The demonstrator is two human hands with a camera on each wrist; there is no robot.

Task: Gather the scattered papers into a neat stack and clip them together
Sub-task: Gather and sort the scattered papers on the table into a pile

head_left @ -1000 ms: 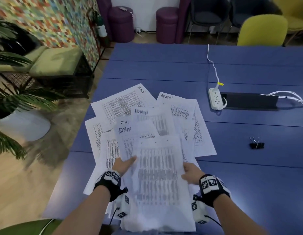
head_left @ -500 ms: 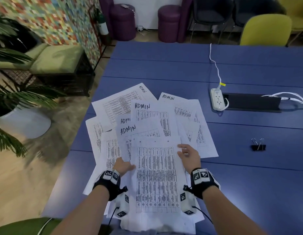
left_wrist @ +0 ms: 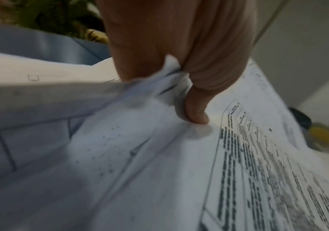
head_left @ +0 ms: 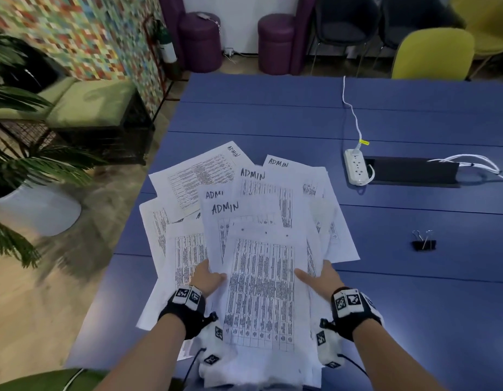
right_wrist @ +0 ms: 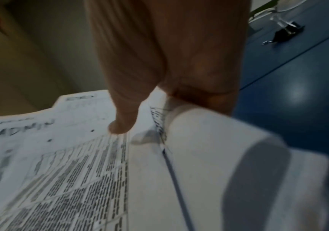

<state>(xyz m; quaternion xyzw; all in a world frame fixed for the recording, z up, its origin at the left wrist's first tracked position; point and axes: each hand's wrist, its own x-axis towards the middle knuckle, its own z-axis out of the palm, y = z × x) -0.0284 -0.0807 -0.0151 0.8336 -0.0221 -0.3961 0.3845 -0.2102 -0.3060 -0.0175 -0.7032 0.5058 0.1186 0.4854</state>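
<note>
Several white printed papers (head_left: pixel 258 283), some with ADMIN written by hand, lie overlapping on the blue table (head_left: pixel 414 320). My left hand (head_left: pixel 209 279) pinches the left edge of the nearest sheets (left_wrist: pixel 159 140), thumb on top and fingers hidden below. On the other side my right hand (head_left: pixel 318 277) grips the right edge of those papers (right_wrist: pixel 80 164), thumb pressed on the top sheet. The near sheets are lifted slightly between both hands. A black binder clip (head_left: pixel 423 244) lies alone on the table to the right, also seen as the clip (right_wrist: pixel 284 33) beyond my right hand.
A white power strip (head_left: pixel 356 169) with its cord sits beside a black cable slot (head_left: pixel 414 172) at mid right. The table's left edge drops to a wooden floor with a potted plant (head_left: pixel 25 176) and green bench (head_left: pixel 84 108). Chairs stand beyond the far edge.
My right hand slid back from the top sheet's upper right to its right edge and now grips it. The left hand keeps its hold. The near sheets have shifted slightly.
</note>
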